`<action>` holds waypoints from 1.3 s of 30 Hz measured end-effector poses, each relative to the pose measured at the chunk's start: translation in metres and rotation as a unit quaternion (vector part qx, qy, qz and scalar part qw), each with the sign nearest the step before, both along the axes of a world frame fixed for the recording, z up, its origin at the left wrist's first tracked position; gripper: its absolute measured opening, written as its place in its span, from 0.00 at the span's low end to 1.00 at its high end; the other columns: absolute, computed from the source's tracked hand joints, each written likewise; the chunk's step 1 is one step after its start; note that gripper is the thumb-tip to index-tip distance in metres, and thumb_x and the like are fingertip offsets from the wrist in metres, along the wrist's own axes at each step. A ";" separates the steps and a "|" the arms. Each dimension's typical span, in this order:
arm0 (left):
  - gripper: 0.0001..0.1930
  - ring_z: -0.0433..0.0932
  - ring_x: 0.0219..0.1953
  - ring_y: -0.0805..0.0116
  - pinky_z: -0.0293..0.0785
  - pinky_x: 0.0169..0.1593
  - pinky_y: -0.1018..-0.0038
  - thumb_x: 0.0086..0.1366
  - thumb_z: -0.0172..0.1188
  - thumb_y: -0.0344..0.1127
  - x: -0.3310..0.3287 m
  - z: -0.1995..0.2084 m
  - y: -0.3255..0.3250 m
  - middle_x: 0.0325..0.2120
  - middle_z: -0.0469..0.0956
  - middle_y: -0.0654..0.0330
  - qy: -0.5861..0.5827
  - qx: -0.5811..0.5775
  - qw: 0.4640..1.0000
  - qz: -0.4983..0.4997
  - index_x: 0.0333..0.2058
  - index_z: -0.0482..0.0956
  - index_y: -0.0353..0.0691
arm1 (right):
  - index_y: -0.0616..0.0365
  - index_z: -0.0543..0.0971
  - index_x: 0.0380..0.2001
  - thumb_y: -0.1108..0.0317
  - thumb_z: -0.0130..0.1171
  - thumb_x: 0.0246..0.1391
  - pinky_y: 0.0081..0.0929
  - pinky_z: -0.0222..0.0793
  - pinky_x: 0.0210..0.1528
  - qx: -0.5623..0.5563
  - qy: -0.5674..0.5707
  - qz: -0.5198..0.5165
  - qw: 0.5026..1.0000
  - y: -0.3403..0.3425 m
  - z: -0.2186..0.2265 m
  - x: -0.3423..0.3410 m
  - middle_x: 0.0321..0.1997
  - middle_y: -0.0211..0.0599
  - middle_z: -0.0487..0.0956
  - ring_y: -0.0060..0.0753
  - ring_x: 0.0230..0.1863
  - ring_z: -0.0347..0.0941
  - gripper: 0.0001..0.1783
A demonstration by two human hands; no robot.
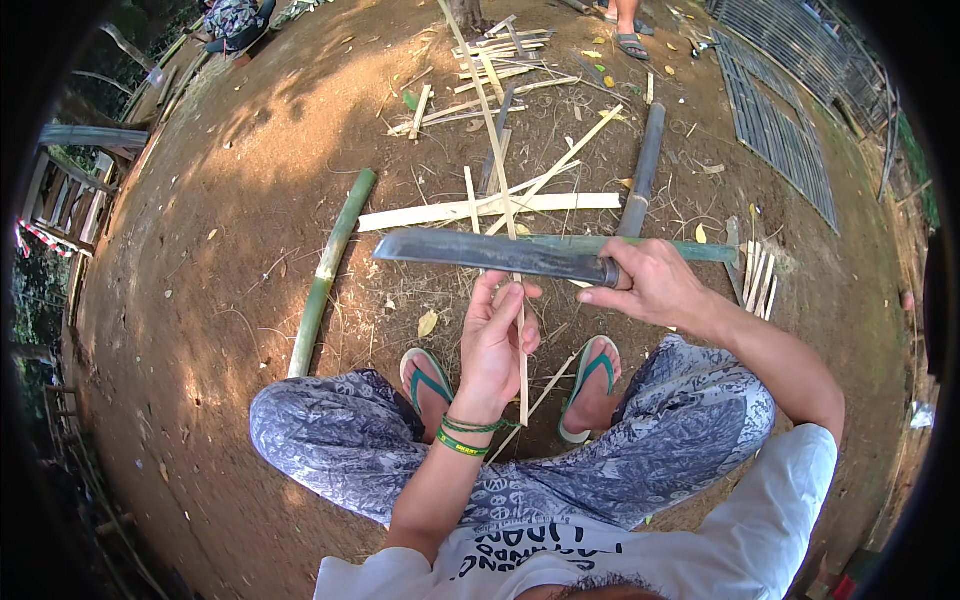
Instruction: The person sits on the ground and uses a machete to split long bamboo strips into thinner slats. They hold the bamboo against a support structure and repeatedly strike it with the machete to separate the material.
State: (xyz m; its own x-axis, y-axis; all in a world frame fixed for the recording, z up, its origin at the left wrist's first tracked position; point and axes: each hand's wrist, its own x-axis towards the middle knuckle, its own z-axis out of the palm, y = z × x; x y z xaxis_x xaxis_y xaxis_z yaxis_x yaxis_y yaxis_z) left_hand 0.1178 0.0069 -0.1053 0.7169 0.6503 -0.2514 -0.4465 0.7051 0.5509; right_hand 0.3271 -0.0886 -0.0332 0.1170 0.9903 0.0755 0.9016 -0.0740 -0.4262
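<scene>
My right hand (650,285) is wrapped round the handle of a machete (480,252), whose broad dark blade points left across the front of me. Just below the blade, my left hand (495,335) pinches a long thin bamboo strip (523,375). The strip runs away from me past the blade toward the tree trunk, and its near end hangs between my feet. The blade lies over the strip near my left fingertips; whether they touch I cannot tell. Beyond the blade, a wide pale bamboo slat (570,202) lies on the ground with thinner strips crossing it.
A green bamboo pole (330,270) lies at the left, a grey one (645,165) at the right. Split pieces (500,70) are scattered near the tree trunk (465,12). Slatted bamboo panels (775,125) lie far right. Another person's feet (628,30) and a crouching person (235,25) are beyond.
</scene>
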 end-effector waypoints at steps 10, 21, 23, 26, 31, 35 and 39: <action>0.23 0.64 0.18 0.83 0.60 0.19 0.84 0.76 0.47 0.30 -0.006 0.037 -0.013 0.35 0.74 0.62 0.006 0.081 0.996 -0.030 0.68 0.64 0.43 | 0.59 0.75 0.29 0.34 0.66 0.48 0.45 0.70 0.21 0.059 -0.045 0.030 0.997 0.007 0.009 -0.005 0.19 0.38 0.78 0.47 0.20 0.78 0.34; 0.26 0.61 0.18 0.85 0.59 0.21 0.86 0.77 0.45 0.28 -0.041 0.047 -0.019 0.35 0.72 0.62 -0.003 0.072 0.991 -0.109 0.71 0.58 0.46 | 0.58 0.76 0.30 0.43 0.72 0.46 0.41 0.68 0.22 0.120 -0.076 -0.002 0.990 0.011 0.016 0.017 0.16 0.39 0.73 0.47 0.18 0.75 0.28; 0.26 0.61 0.18 0.85 0.59 0.21 0.86 0.77 0.44 0.27 -0.045 0.050 -0.018 0.35 0.71 0.62 -0.009 0.075 0.990 -0.121 0.71 0.58 0.46 | 0.58 0.76 0.30 0.43 0.73 0.45 0.41 0.68 0.21 0.139 -0.087 0.001 0.986 0.011 0.019 0.020 0.15 0.39 0.73 0.47 0.17 0.75 0.28; 0.27 0.61 0.18 0.85 0.59 0.21 0.86 0.76 0.44 0.27 -0.055 0.048 -0.022 0.35 0.71 0.62 -0.019 0.069 0.988 -0.139 0.71 0.57 0.46 | 0.58 0.76 0.27 0.40 0.71 0.46 0.41 0.69 0.20 0.177 -0.100 -0.006 0.979 0.014 0.024 0.023 0.13 0.37 0.74 0.46 0.16 0.75 0.30; 0.27 0.61 0.18 0.84 0.58 0.20 0.86 0.76 0.43 0.26 -0.065 0.053 -0.023 0.34 0.71 0.61 -0.026 0.048 0.986 -0.156 0.71 0.58 0.46 | 0.57 0.75 0.27 0.41 0.71 0.47 0.41 0.68 0.20 0.197 -0.130 0.024 0.971 0.015 0.036 0.027 0.13 0.37 0.72 0.46 0.17 0.75 0.29; 0.26 0.60 0.17 0.82 0.58 0.19 0.85 0.75 0.44 0.27 -0.082 0.047 -0.033 0.33 0.71 0.60 -0.024 0.046 0.980 -0.192 0.71 0.58 0.45 | 0.59 0.76 0.28 0.43 0.69 0.50 0.40 0.66 0.20 0.236 -0.089 -0.058 0.966 0.018 0.043 0.047 0.11 0.38 0.69 0.46 0.15 0.73 0.28; 0.26 0.60 0.17 0.82 0.58 0.19 0.85 0.75 0.45 0.26 -0.109 0.043 -0.038 0.33 0.73 0.58 -0.013 0.059 0.980 -0.188 0.70 0.60 0.45 | 0.61 0.77 0.30 0.43 0.65 0.55 0.38 0.64 0.21 0.251 -0.119 -0.106 0.955 0.022 0.061 0.075 0.09 0.38 0.68 0.45 0.15 0.72 0.27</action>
